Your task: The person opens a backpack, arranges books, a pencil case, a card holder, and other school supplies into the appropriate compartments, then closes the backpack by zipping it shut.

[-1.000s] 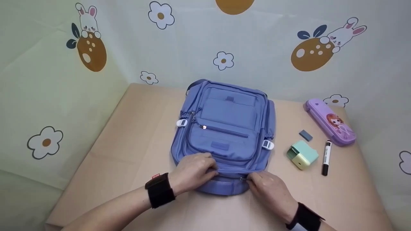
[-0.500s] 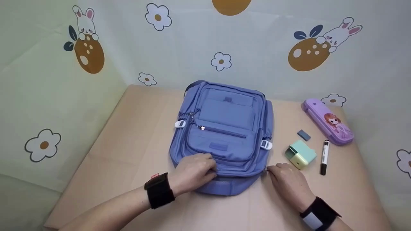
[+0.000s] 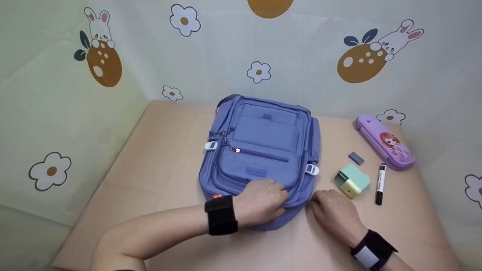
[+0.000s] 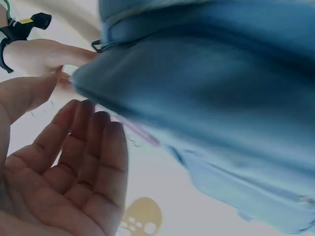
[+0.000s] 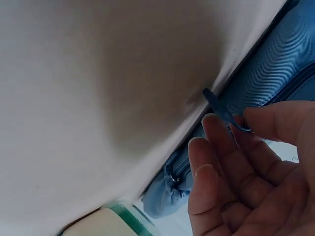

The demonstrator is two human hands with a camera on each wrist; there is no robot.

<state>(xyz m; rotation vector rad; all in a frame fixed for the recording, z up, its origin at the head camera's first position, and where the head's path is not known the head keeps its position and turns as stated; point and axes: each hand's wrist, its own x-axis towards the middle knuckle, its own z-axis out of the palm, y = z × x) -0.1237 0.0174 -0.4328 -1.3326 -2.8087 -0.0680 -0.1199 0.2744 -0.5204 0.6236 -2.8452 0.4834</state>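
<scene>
A blue backpack [image 3: 269,131] lies front side up on the table, its bottom end toward me. My left hand [image 3: 263,203] is over that near end. In the left wrist view its fingers [image 4: 113,167] are gently bent, the thumb stands apart from them, and nothing is between them. At the bag's lower right corner, my right hand [image 3: 337,212] pinches a zipper pull [image 5: 219,105] between thumb and index finger, as the right wrist view shows. The other fingers of that hand are loosely bent. The bag's fabric [image 4: 197,88] is blurred in the left wrist view.
Right of the bag are a mint and yellow plastic box-shaped thing [image 3: 353,180], a small dark grey block [image 3: 356,158], a black and white marker [image 3: 380,184] and a purple pencil case [image 3: 384,141]. Patterned cloth walls [image 3: 211,56] enclose the table [image 3: 162,150].
My right hand has drawn the zipper pull rightward round the bag's near corner, then stayed there. My left hand has let go of the bag's near edge and moved right along it.
</scene>
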